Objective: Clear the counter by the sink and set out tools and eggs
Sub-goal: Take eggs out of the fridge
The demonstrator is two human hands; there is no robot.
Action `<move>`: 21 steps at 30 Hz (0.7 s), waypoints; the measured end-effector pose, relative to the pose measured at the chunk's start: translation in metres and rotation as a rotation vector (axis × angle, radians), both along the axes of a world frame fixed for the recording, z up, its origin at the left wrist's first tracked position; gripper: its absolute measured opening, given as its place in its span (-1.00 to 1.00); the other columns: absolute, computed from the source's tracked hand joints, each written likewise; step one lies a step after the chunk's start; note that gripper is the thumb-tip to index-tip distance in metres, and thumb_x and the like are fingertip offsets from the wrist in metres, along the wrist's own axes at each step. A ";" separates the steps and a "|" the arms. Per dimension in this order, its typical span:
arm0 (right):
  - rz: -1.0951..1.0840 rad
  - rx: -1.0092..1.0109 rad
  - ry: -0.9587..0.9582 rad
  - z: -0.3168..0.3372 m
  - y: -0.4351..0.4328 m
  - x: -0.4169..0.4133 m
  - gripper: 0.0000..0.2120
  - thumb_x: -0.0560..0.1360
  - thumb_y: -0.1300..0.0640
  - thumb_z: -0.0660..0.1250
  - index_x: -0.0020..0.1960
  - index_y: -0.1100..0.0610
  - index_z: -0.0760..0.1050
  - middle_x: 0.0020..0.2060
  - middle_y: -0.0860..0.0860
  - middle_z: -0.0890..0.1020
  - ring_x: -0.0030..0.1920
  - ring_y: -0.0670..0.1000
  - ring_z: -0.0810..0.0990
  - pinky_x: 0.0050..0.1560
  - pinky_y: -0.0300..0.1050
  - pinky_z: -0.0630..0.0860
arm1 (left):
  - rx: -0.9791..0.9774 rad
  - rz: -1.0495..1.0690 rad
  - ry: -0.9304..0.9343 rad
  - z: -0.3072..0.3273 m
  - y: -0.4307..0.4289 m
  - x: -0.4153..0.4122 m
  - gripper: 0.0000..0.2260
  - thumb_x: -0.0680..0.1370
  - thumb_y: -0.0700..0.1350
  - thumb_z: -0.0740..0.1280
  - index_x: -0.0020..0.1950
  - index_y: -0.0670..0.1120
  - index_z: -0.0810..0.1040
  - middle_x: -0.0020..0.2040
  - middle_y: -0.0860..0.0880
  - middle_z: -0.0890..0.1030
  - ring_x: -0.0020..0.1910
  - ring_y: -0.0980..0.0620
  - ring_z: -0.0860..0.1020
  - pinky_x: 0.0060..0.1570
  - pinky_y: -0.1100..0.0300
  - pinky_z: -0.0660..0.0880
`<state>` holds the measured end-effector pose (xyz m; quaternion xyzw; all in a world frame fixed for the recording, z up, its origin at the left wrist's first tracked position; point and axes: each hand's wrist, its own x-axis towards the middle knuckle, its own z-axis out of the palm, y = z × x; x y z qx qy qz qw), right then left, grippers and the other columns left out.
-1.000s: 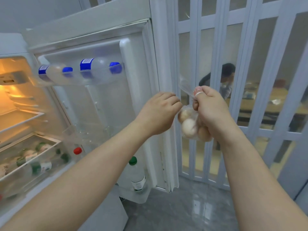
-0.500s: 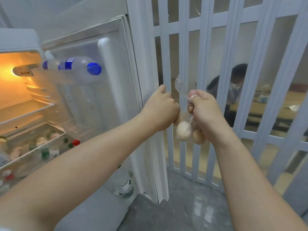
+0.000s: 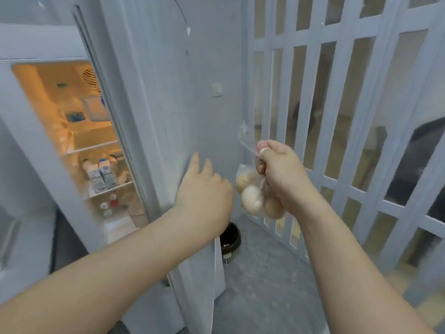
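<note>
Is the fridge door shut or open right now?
Partly open. The lit interior shows through a wide gap beside the fridge door; the left hand, fingers straight, is at its outer face.

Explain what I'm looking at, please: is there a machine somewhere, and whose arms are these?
There is no machine here. The arms belong to a person who wears a wide-angle camera on the head. It looks forward and down, so you see roughly what they see.

The right hand grips the neck of a clear plastic bag of eggs, which hangs below the fist. The left hand is open, with its fingers straight. It seems to lie against the outer face of the white fridge door, which stands partly open. Through the gap you can see the lit inside with small cartons.

No counter shows in this view, only the floor, a dark bin behind the door and a white folding partition on the right.
</note>
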<state>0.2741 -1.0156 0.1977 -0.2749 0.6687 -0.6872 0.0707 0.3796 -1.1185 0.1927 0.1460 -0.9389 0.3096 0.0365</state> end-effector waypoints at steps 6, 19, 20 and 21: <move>0.095 0.050 0.017 -0.005 -0.075 0.016 -0.65 0.67 0.11 0.11 -0.31 0.06 0.28 -0.46 -0.05 0.34 -0.59 -0.17 0.22 -0.54 -0.30 0.18 | -0.091 0.152 -0.034 -0.014 -0.089 0.032 -0.42 0.64 0.15 0.08 0.56 -0.17 0.22 0.60 -0.24 0.10 0.60 -0.25 -0.14 0.50 -0.25 -0.32; 0.194 0.016 -0.011 -0.009 -0.231 0.035 -0.66 0.66 0.09 0.12 -0.30 0.03 0.36 -0.51 -0.17 0.38 -0.47 -0.14 0.34 -0.36 -0.26 0.31 | -0.010 0.451 -0.022 -0.038 -0.263 0.048 -0.29 0.65 0.18 0.04 0.62 -0.17 -0.19 0.63 -0.11 -0.22 0.57 -0.21 -0.34 0.49 -0.33 -0.20; 0.193 0.012 -0.013 -0.011 -0.241 0.035 -0.66 0.66 0.09 0.12 -0.30 0.04 0.35 -0.51 -0.16 0.38 -0.47 -0.14 0.34 -0.36 -0.27 0.32 | 0.003 0.457 -0.017 -0.039 -0.276 0.047 -0.29 0.65 0.18 0.05 0.62 -0.17 -0.19 0.63 -0.11 -0.22 0.57 -0.21 -0.32 0.49 -0.32 -0.19; 0.188 0.012 -0.012 -0.012 -0.247 0.035 -0.66 0.66 0.09 0.12 -0.30 0.04 0.35 -0.50 -0.15 0.38 -0.48 -0.15 0.34 -0.39 -0.30 0.32 | 0.016 0.462 -0.009 -0.040 -0.286 0.046 -0.28 0.65 0.18 0.05 0.62 -0.17 -0.20 0.63 -0.10 -0.22 0.58 -0.21 -0.31 0.50 -0.31 -0.19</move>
